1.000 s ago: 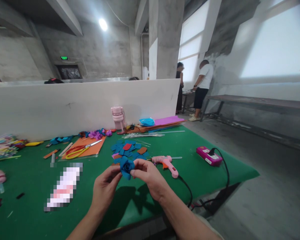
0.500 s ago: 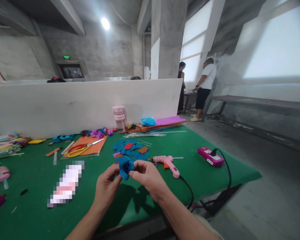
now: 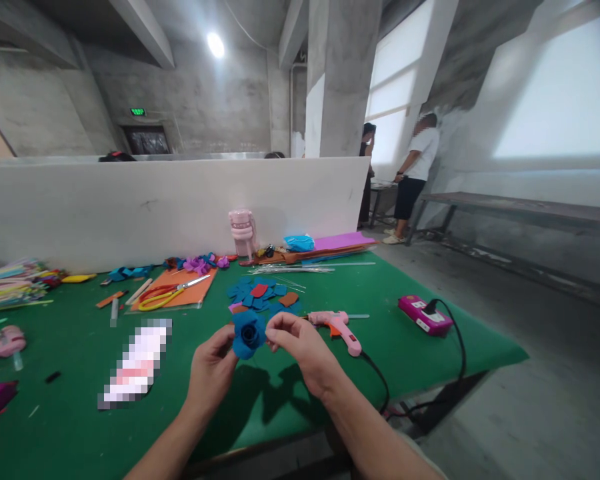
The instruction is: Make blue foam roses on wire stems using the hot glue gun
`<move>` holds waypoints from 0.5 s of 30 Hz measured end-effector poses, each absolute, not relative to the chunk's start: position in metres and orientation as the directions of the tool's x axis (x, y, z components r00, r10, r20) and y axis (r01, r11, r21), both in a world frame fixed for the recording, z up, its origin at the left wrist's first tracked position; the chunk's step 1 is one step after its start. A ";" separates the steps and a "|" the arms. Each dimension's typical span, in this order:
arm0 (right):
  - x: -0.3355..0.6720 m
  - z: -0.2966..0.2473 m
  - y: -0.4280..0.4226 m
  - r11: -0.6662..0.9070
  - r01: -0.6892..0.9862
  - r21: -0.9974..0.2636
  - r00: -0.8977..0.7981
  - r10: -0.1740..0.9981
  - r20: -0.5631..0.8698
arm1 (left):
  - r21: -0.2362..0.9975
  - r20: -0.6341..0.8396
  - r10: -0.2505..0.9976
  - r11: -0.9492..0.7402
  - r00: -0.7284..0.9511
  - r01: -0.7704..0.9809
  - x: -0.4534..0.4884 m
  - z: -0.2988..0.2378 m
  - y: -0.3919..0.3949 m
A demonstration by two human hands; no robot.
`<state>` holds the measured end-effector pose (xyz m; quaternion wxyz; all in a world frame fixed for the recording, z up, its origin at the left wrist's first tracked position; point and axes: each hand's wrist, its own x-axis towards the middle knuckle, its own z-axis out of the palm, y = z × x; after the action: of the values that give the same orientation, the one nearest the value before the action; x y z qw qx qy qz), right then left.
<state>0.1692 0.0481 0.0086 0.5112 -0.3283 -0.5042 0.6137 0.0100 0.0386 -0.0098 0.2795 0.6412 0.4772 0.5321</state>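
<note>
A blue felt rose [image 3: 249, 333] is held above the green table [image 3: 395, 347] between both of my hands. My left hand [image 3: 211, 371] pinches its left side with closed fingers. My right hand [image 3: 300, 349] pinches its right edge with thumb and fingertips. The flower's open face is turned toward me. Just behind it lies a heap of blue and red felt petals [image 3: 263, 295]. A pink glue gun [image 3: 337, 325] rests on the cloth right of my right hand.
Scissors [image 3: 167, 293] lie on an orange sheet at the left. A pink bottle [image 3: 243, 231] stands by the white partition [image 3: 165, 207]. A magenta power strip [image 3: 424, 315] with a black cable sits near the right edge. Two people stand far back right.
The rose has turned so its open centre faces me. Both hands stayed pinched on it and shifted slightly. The camera view drifted a little to the left.
</note>
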 end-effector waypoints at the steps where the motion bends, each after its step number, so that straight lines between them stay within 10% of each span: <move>1: 0.169 0.008 0.049 0.028 -0.312 -0.950 -0.262 0.958 0.115 | 0.864 0.417 0.909 -0.389 -0.021 0.318 0.010 -0.010 0.039; 15: 0.164 0.013 0.045 0.054 -0.297 -0.953 -0.208 0.971 0.120 | 0.852 0.426 0.904 -0.416 0.039 0.318 0.009 -0.014 0.037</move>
<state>0.1640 0.0454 0.0130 0.5300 -0.3392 -0.4962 0.5982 0.0086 0.0372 -0.0137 0.2827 0.6631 0.4606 0.5179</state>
